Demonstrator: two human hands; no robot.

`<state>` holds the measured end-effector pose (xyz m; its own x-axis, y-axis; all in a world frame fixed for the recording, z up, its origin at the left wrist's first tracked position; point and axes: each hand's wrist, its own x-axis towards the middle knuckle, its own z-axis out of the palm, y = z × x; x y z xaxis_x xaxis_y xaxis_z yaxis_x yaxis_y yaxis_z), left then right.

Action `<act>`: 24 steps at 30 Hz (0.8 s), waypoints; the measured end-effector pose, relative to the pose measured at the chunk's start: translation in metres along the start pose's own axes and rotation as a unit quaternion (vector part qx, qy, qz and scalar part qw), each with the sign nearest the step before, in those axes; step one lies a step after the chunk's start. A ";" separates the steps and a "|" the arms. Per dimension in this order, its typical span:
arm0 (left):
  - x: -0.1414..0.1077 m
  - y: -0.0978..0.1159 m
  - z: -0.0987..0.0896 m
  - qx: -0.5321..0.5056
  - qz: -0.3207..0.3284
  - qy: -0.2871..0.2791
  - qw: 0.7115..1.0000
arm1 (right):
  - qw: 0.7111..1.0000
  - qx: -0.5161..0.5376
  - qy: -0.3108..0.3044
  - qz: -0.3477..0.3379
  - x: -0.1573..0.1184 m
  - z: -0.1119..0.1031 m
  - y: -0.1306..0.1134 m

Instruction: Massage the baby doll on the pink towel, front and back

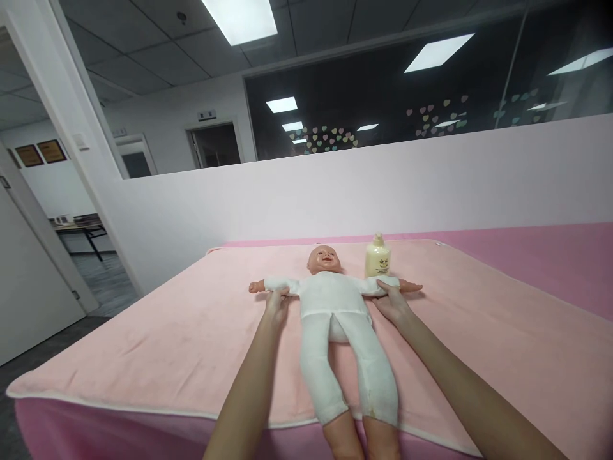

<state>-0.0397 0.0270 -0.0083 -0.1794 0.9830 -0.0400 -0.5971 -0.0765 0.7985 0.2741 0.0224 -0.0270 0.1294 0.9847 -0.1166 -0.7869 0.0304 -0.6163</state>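
The doll point(335, 294) lies on its back in the middle of the peach blanket point(191, 326), head at the far end, arms spread left and right, legs pointing near and reaching past the blanket's near edge. The left hand point(276, 305) is mostly closed around the doll's sleeved arm on the left; the right hand point(394, 306) is closed likewise on the arm on the right, thumb over the sleeve. How far the fingers wrap underneath is hidden. A pale yellow bottle point(378, 259) stands upright just beyond the arm on the right.

The doll looks fairly light, probably with a soft, padded trunk under the white cloth and firmer, smoother head, forearms and lower legs. The cloth should grip well, while the bare parts may be slippery. The sleeved upper arms make good holds; lifting would want support beneath the trunk and head.
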 end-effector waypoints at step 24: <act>-0.004 0.002 0.003 0.017 0.002 0.003 1.000 | 1.000 -0.002 -0.007 -0.003 0.003 -0.004 0.001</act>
<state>-0.0382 0.0229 -0.0044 -0.1856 0.9818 -0.0405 -0.5689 -0.0738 0.8191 0.2760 0.0251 -0.0308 0.1254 0.9868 -0.1020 -0.7837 0.0355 -0.6201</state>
